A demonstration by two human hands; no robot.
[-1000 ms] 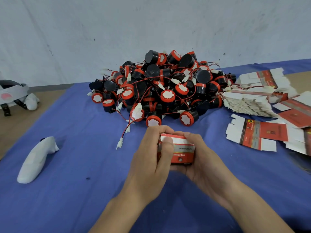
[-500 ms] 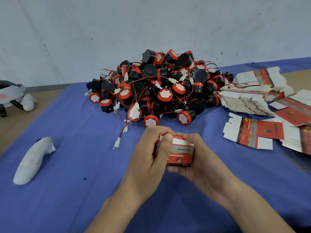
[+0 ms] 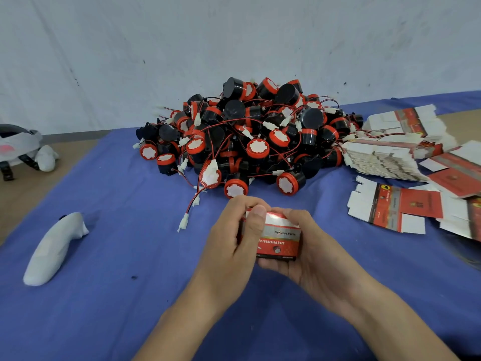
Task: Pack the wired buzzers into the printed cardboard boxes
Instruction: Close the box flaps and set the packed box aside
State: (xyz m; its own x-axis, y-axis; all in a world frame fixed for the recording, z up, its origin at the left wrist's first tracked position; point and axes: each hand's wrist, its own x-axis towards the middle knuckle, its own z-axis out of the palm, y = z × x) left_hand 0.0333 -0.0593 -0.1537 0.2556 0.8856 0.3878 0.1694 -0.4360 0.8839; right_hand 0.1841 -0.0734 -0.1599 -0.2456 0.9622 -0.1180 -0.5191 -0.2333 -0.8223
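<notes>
White controller (image 3: 52, 251): laid far left on the blue-clothed bench (image 3: 130, 308), well apart from the work.
Left hand (image 3: 234, 241): fingers curled round the box's left end, thumb pressed on its top flap.
Printed cardboard box (image 3: 279, 238): held between both hands above the bench, long axis left to right; closing judged nearly done.
Right hand (image 3: 307, 259): cupped beneath, fingers wrapped round the right end.
Wired buzzers (image 3: 250, 136): heaped just beyond, before a pale wall.
Flat box blanks (image 3: 395, 204): spread at right.

Bare left hand (image 3: 231, 241), bare right hand (image 3: 315, 267), bare forearms (image 3: 390, 319); short thumbnail (image 3: 256, 213).
</notes>
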